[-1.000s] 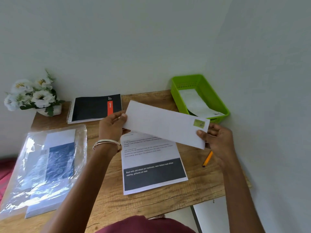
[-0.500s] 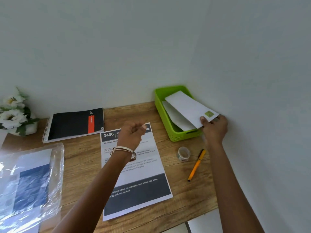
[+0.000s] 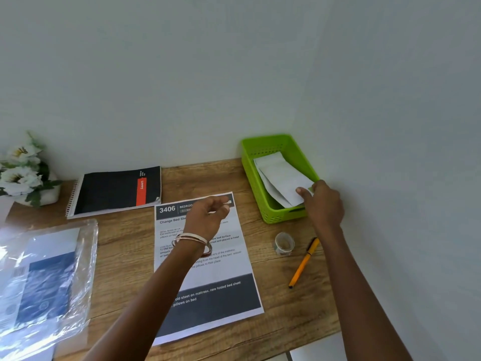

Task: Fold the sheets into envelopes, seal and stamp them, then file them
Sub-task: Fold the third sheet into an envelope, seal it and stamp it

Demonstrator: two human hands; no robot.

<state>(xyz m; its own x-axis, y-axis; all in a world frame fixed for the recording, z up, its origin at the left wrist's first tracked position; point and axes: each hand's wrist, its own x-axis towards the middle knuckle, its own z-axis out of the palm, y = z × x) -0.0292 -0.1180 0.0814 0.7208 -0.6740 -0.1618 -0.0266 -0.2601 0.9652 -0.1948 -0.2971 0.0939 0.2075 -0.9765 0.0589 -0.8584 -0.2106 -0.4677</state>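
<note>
Envelope: a stamped white envelope (image 3: 282, 179) is lying slanted in the green basket (image 3: 263, 201) at the counter's back right corner, on top of another white envelope already in there.
Right hand: the right hand (image 3: 324, 201) is pinching the envelope's near corner, thumb on top, at the basket's front rim.
Left hand: the left hand (image 3: 208, 213) is hovering over the printed sheet (image 3: 223, 280), fingers loosely curled, holding nothing.
Progress: this envelope is looking folded, sealed and stamped, and filing is nearly finished; only letting go is remaining. The printed sheet is lying flat and unfolded on the counter (image 3: 291, 306), so more work may be waiting.
Hard to see: the stamp is mostly hidden by the thumb; the plastic sleeve (image 3: 46, 277) at left is cut off by the edge.
</note>
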